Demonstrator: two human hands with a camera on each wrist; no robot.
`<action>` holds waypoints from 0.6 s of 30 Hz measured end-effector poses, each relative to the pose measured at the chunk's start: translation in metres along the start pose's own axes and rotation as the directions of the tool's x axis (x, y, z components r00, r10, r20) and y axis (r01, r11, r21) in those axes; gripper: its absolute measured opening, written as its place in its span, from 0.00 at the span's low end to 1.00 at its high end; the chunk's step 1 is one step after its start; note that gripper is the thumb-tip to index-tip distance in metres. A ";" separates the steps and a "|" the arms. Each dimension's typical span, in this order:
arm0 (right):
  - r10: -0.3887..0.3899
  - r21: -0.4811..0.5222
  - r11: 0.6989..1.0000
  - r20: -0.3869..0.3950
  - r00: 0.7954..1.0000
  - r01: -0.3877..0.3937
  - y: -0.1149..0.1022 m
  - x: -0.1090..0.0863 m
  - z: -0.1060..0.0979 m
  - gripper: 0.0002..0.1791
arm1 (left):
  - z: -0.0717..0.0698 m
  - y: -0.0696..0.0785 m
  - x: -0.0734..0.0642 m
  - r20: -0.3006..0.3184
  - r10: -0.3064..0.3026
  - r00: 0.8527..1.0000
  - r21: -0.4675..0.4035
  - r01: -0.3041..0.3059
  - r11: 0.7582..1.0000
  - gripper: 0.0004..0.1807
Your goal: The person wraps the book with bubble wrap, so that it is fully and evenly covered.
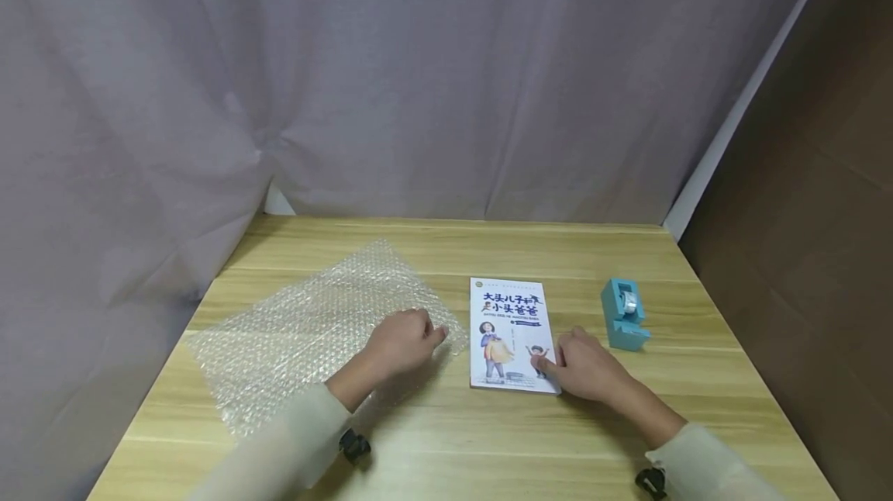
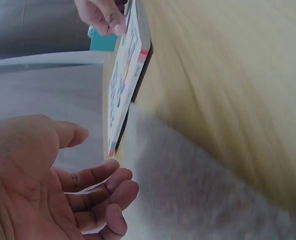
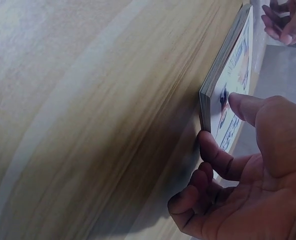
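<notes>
A thin paperback book [image 1: 508,365] with a white illustrated cover lies near the middle of the wooden table. My right hand [image 1: 593,367] pinches its near right corner, thumb on the cover and index finger at the edge, as the right wrist view shows. Left of the book a sheet of clear bubble wrap [image 1: 300,330] is spread flat, turned at an angle, one corner close to the book. Over that sheet hovers my left hand [image 1: 401,342]; in the left wrist view its fingers [image 2: 95,177] are loosely bent and hold nothing.
A blue tape dispenser [image 1: 623,315] with a roll of clear tape stands to the right of the book, beyond my right hand. Grey cloth [image 1: 418,82] hangs behind the table [image 1: 488,447], and a brown panel [image 1: 802,198] rises along the right side.
</notes>
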State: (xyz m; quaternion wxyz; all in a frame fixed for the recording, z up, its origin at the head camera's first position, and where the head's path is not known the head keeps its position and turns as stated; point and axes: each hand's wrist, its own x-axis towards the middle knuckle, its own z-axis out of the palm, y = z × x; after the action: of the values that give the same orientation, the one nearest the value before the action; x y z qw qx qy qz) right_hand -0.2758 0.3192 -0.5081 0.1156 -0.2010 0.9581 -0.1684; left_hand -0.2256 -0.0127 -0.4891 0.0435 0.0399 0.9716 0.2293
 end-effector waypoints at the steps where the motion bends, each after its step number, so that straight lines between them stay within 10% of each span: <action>1: -0.005 0.000 1.000 -0.001 1.000 0.005 0.000 0.000 0.000 0.28 | 0.002 0.002 0.001 0.006 0.006 1.000 -0.002 -0.006 1.000 0.21; 18: 0.010 0.002 1.000 0.028 1.000 -0.010 0.003 0.002 0.002 0.30 | 0.024 0.029 0.005 0.122 0.060 0.991 -0.092 -0.049 0.995 0.17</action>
State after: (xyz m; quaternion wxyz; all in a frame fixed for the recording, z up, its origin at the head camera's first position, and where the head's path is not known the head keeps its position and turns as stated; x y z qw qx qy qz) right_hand -0.2781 0.3204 -0.5118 0.1302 -0.1982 0.9572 -0.1661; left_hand -0.2269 0.0239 -0.4977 0.0995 0.0786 0.9543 0.2705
